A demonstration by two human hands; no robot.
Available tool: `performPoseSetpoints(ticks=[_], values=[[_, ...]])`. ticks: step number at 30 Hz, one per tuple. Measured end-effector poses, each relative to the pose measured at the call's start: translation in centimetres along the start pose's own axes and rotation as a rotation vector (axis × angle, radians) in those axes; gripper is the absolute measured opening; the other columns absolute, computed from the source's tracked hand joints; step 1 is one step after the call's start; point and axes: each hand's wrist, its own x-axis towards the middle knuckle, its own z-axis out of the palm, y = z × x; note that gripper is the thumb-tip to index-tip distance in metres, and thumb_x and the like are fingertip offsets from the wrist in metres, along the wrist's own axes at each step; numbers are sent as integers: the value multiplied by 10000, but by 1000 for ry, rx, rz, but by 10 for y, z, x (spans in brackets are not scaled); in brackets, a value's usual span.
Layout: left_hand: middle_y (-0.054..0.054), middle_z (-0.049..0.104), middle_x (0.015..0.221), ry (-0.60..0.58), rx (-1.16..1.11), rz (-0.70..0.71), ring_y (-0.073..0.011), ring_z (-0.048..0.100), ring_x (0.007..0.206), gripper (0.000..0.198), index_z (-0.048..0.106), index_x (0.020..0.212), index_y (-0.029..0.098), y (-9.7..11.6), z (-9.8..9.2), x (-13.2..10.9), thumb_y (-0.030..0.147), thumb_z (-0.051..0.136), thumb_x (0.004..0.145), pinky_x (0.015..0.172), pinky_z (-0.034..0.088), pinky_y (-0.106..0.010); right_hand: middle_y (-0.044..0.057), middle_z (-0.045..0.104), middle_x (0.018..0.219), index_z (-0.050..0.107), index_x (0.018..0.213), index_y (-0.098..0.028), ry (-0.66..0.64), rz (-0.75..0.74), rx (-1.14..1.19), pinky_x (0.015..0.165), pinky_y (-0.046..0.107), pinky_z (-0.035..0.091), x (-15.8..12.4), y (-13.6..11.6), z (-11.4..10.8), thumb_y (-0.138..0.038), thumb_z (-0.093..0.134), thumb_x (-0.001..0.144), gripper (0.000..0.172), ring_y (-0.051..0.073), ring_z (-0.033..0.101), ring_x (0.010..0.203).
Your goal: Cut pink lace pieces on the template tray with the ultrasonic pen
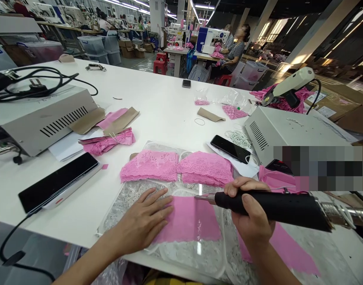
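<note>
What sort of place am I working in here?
Probably a garment workshop: a blue-and-white sewing machine stands beyond the table, a person sits at it, and stacked pink lace pieces lie in the foreground.

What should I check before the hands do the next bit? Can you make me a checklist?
1. Left hand lies flat over the left side of the pink fabric panel: ok.
2. Right hand is wrapped around the black-handled tool: ok.
3. Metal tip is apart from the left hand: ok, a gap shows.
4. Metal tip is pressing on the panel: cannot tell; it is at the top edge.
5. Tool is switched on or hot: cannot tell.
6. Left lace stack and right lace stack are away from the tip: ok, both lie beyond it.
</note>
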Motion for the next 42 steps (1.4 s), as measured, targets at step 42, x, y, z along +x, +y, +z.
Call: performPoseSetpoints(ticks=[42], values=[[-64,612,1354,-9,5,46,-251,419,1395,403,576,1342,203,-5,-2,1,167,510,946,1164,364,-422,7,582,844,617,835,-226,87,-67,-74,653,358,514,11,-3,-29,-227,625,783,53,127,555,645]])
